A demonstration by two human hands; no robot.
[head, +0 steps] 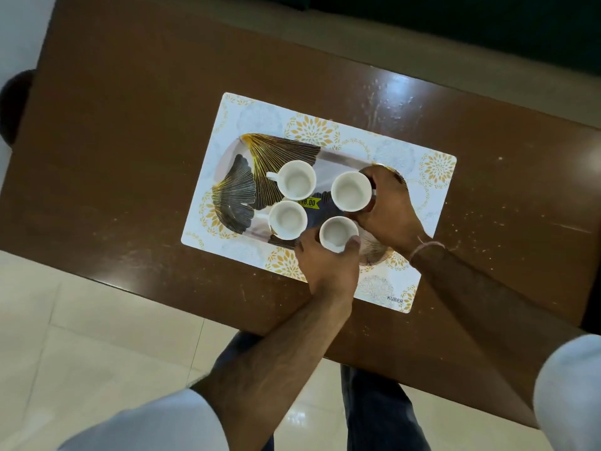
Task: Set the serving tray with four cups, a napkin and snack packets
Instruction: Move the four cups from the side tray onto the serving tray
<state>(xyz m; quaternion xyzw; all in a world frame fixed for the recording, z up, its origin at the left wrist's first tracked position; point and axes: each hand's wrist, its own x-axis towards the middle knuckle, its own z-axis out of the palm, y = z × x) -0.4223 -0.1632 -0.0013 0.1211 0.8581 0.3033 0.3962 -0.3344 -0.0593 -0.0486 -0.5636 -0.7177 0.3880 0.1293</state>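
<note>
A serving tray (240,177) with dark and gold leaf patterns lies on a white placemat (257,115). On the tray stand white cups, all upright and empty. One cup (297,180) is at the back left with its handle pointing left, and a second cup (287,219) is in front of it. My right hand (388,211) is wrapped around the back right cup (351,191). The front right cup (338,234) is gripped by my left hand (328,271), thumb on its rim. No napkin or snack packets are in view.
The placemat lies on a brown wooden table (130,125) whose near edge runs diagonally. A yellow price sticker (309,202) sits mid-tray. Pale floor tiles (81,336) lie below the table. A dark round object (16,102) is off the table's left edge.
</note>
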